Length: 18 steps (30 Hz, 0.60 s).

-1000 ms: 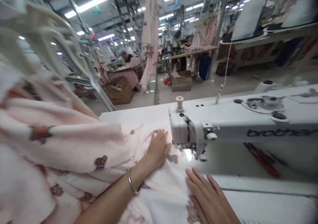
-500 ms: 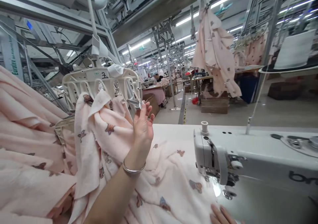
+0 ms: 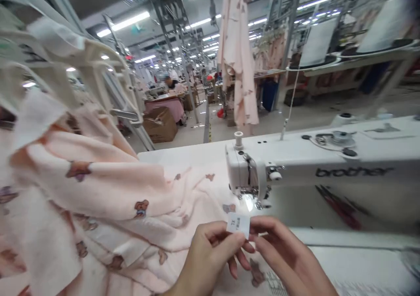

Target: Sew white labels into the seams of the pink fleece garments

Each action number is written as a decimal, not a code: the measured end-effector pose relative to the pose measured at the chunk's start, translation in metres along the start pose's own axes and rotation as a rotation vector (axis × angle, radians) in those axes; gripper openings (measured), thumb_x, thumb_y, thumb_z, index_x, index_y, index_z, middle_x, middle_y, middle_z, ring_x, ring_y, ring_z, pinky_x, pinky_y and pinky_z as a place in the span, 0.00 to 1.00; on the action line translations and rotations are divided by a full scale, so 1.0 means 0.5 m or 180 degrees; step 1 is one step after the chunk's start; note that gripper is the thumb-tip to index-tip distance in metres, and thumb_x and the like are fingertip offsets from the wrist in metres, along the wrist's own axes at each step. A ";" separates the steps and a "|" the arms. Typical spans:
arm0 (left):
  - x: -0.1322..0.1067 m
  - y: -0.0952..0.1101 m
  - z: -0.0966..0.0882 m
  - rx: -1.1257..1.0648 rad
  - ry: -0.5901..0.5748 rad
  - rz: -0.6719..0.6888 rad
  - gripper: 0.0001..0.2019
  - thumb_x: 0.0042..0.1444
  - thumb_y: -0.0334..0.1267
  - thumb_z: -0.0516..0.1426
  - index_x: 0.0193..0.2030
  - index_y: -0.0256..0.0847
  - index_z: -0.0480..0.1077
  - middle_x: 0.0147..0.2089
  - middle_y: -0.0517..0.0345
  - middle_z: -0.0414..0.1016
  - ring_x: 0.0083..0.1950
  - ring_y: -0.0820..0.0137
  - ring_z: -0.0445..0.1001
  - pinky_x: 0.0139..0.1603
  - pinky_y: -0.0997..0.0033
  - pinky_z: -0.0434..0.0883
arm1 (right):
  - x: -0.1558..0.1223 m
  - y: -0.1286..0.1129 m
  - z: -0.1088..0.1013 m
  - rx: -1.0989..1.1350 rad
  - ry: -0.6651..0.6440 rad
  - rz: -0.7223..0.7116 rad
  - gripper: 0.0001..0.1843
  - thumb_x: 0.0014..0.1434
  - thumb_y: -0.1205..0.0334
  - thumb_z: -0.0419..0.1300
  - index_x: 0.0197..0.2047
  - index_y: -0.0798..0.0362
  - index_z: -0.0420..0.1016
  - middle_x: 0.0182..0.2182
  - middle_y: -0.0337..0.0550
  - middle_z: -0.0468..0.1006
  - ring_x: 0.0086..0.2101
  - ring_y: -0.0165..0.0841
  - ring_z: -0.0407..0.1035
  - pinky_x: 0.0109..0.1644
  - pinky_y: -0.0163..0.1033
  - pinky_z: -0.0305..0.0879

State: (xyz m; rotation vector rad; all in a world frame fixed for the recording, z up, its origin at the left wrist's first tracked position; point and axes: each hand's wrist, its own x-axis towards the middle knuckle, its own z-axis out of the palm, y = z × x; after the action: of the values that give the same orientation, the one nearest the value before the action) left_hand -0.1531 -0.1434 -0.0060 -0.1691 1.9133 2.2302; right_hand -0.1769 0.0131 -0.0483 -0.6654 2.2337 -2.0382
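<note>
Both of my hands pinch a small white size label just in front of the needle of a white sewing machine. My left hand grips the label's left edge between thumb and fingers. My right hand holds its right edge. Under the hands lies pale pink fabric with a bear print, spread across the machine table and rising to the left, where it hangs from a white plastic hanger clip.
A pink garment hangs from an overhead rail behind the machine. Beyond it are other sewing tables, cardboard boxes on the floor and a person seated at a distant station. The white machine table extends to the right.
My left hand has come down from the hanger clip to the table front. Both hands now pinch a small white label that was not between them before. The view has swung right.
</note>
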 end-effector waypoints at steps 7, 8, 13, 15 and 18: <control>-0.013 0.026 -0.062 0.1464 -0.0017 -0.0224 0.19 0.46 0.45 0.65 0.43 0.38 0.72 0.32 0.58 0.71 0.31 0.73 0.68 0.31 0.76 0.66 | 0.012 -0.032 0.015 -0.0385 -0.0137 0.0402 0.15 0.63 0.52 0.53 0.28 0.50 0.66 0.26 0.37 0.66 0.27 0.29 0.64 0.29 0.33 0.65; -0.010 0.032 -0.070 0.1445 -0.0024 -0.0196 0.18 0.47 0.44 0.65 0.43 0.39 0.72 0.33 0.57 0.71 0.33 0.72 0.68 0.33 0.75 0.66 | 0.010 -0.033 0.014 -0.0483 -0.0149 0.0391 0.14 0.63 0.53 0.53 0.28 0.50 0.67 0.26 0.36 0.66 0.27 0.29 0.64 0.29 0.33 0.65; 0.002 0.022 -0.074 0.0929 -0.0244 -0.0420 0.13 0.50 0.44 0.62 0.30 0.35 0.69 0.25 0.59 0.70 0.28 0.73 0.69 0.31 0.75 0.66 | 0.009 -0.044 0.015 -0.0757 -0.0344 0.0409 0.13 0.64 0.55 0.53 0.28 0.50 0.66 0.27 0.37 0.68 0.28 0.29 0.65 0.31 0.33 0.63; 0.003 0.011 -0.073 0.0828 -0.0282 -0.0472 0.13 0.51 0.44 0.62 0.29 0.35 0.69 0.25 0.59 0.71 0.28 0.74 0.69 0.31 0.76 0.66 | 0.010 -0.045 0.014 -0.0812 -0.0340 0.0389 0.14 0.64 0.55 0.53 0.28 0.50 0.66 0.27 0.36 0.67 0.27 0.28 0.65 0.31 0.33 0.63; 0.001 0.018 -0.078 0.0894 -0.0265 -0.0435 0.12 0.51 0.44 0.62 0.30 0.36 0.70 0.24 0.59 0.71 0.26 0.74 0.69 0.30 0.76 0.67 | 0.001 -0.035 0.009 -0.0970 -0.0181 0.0218 0.12 0.64 0.57 0.52 0.30 0.49 0.67 0.27 0.37 0.68 0.27 0.29 0.65 0.28 0.33 0.63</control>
State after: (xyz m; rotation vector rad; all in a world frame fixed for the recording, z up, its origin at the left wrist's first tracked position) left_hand -0.1575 -0.1832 -0.0034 -0.1559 2.0750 1.8314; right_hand -0.1709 0.0078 -0.0320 -0.6453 2.5200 -1.6420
